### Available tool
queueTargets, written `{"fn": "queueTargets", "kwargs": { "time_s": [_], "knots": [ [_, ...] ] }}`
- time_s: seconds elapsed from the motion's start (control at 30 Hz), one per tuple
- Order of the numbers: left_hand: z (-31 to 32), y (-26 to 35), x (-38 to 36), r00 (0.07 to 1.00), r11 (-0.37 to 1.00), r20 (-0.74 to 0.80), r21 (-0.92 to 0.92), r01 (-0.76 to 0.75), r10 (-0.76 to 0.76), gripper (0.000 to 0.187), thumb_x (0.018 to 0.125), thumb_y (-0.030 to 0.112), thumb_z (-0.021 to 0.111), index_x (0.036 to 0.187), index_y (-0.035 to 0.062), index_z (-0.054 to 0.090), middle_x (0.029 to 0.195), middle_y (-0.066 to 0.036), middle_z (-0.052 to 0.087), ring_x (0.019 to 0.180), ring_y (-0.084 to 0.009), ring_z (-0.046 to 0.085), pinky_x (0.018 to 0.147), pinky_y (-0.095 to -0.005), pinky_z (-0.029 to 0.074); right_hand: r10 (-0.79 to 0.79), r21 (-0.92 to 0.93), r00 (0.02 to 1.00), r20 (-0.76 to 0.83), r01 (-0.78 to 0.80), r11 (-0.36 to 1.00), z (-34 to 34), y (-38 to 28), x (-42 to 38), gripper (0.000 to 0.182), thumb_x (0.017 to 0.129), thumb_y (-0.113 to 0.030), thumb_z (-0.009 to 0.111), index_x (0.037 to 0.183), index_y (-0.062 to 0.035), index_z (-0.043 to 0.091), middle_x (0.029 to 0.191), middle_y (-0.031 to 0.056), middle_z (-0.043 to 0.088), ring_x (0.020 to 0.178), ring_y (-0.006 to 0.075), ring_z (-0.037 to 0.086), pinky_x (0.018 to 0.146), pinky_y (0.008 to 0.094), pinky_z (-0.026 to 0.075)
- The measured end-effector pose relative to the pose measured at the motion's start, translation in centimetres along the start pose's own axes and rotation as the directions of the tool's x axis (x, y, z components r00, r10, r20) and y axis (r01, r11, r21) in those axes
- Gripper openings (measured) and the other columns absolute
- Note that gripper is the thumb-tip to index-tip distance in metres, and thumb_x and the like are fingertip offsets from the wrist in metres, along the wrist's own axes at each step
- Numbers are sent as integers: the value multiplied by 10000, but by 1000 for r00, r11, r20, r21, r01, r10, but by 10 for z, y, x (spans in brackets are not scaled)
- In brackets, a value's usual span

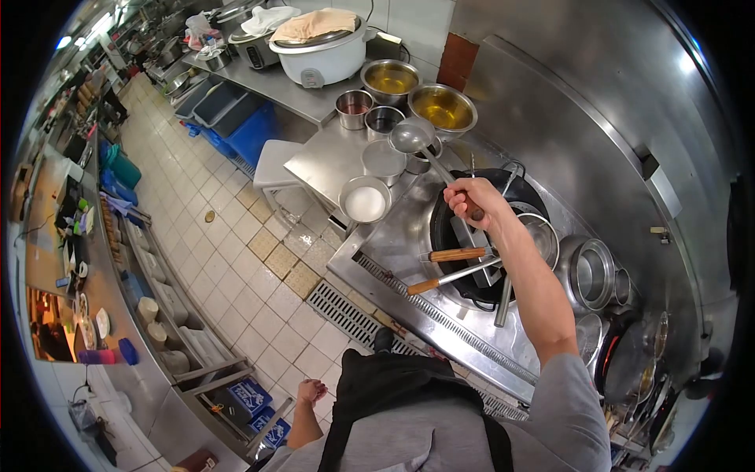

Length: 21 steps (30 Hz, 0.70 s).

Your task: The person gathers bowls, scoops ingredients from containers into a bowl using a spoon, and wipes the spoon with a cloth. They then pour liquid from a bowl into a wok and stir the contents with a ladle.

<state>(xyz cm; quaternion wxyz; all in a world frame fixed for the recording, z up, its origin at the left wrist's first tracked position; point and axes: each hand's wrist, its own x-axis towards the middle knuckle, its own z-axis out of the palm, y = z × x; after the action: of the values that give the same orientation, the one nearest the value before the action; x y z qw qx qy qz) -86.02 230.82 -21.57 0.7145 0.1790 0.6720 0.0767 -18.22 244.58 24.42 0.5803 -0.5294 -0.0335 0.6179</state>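
Observation:
My right hand (477, 202) is closed round the handle of a steel ladle (412, 135), near its dark end. The ladle's bowl hangs over the small seasoning pots, close to a steel bowl of yellow oil (444, 108). Below the forearm sits a black wok (448, 206) on the range. Wooden-handled tools (456, 254) and a round wire strainer (543, 236) lie across it, partly hidden by my arm. Low beside my body hangs my left hand (311, 391), fingers loosely curled in, with nothing visible in it.
A pot of white powder (366, 203) stands at the counter's near corner. Behind are a second oil bowl (391, 79) and a white rice cooker (321, 59). Stacked steel pans (591, 274) sit right of the wok. A floor drain grate (342, 315) runs along the range.

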Motion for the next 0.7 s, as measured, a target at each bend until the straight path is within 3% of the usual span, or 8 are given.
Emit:
{"fn": "queueTargets", "kwargs": {
  "time_s": [0.17, 0.27, 0.37, 0.57, 0.7],
  "knots": [
    [-2, 3, 5, 999, 1000, 37, -12, 0, 1, 218, 977, 95, 477, 1132, -22, 577, 970, -181, 677, 793, -291, 701, 714, -404, 628, -30, -34, 1000, -3, 30, 999, 0, -5, 3, 78, 946, -10, 547, 892, 35, 511, 793, 82, 564, 561, 67, 503, 424, 203, 419],
    [9, 13, -9, 999, 995, -42, 98, 31, -27, 238, 977, 96, 465, 1148, -25, 579, 986, -188, 684, 807, -298, 705, 710, -407, 627, -31, -39, 999, -14, 30, 999, 3, -8, 2, 85, 945, -1, 546, 874, 37, 518, 778, 83, 564, 558, 77, 504, 424, 211, 420],
    [10, 12, -8, 1000, 995, -1, 103, 4, -4, 259, 981, 99, 454, 1170, -28, 577, 997, -196, 688, 822, -307, 707, 713, -408, 626, -67, -94, 998, -11, 65, 993, 6, -9, -1, 102, 942, 5, 546, 847, 32, 524, 755, 82, 563, 551, 85, 504, 424, 216, 422],
    [3, 6, -3, 998, 999, 54, -16, 41, -40, 264, 983, 111, 459, 1174, -31, 574, 992, -197, 685, 826, -312, 706, 724, -413, 625, -91, -155, 995, -32, 85, 984, 5, -8, 2, 122, 943, 1, 557, 826, 23, 531, 725, 78, 558, 535, 99, 507, 422, 220, 419],
    [4, 4, -2, 999, 996, 21, 90, 24, -26, 259, 981, 109, 463, 1172, -29, 571, 997, -195, 679, 836, -313, 706, 725, -413, 622, -119, -213, 991, -57, 105, 971, 7, -6, 2, 128, 948, -6, 561, 827, 20, 529, 698, 74, 549, 527, 110, 512, 420, 229, 420]
  ]
}}
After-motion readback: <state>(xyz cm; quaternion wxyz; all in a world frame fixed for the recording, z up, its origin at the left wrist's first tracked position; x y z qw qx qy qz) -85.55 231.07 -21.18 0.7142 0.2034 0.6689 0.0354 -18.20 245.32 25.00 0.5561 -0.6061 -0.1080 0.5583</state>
